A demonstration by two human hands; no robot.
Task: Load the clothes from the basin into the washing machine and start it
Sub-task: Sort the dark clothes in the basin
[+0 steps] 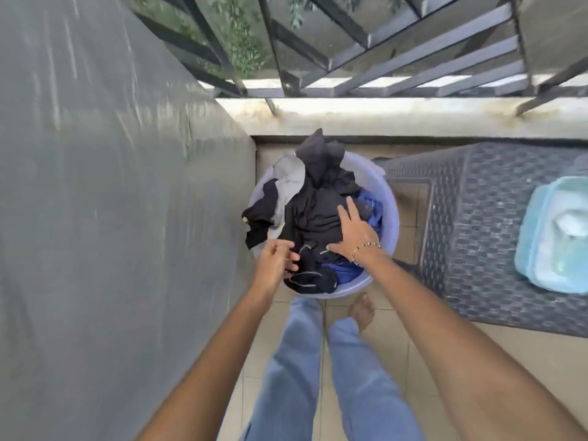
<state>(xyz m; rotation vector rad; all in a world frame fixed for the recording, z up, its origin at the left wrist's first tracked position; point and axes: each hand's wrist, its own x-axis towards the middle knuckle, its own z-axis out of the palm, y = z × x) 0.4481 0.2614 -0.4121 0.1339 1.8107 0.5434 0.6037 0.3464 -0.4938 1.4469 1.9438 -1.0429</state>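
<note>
Two hands (276, 265) (353, 235) on clothes (315, 214), basin (392, 214) mostly hidden

dark clothes (318, 214) heaped in lilac basin (393, 218) on floor

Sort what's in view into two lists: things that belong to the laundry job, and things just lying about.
Job: basin, black clothes heaped in it, blue garment, pale grey garment, left hand at the pile's edge, right hand flat on the black clothes.

Lying about: woven mat, pale blue lidded tub on it, metal railing.
</note>
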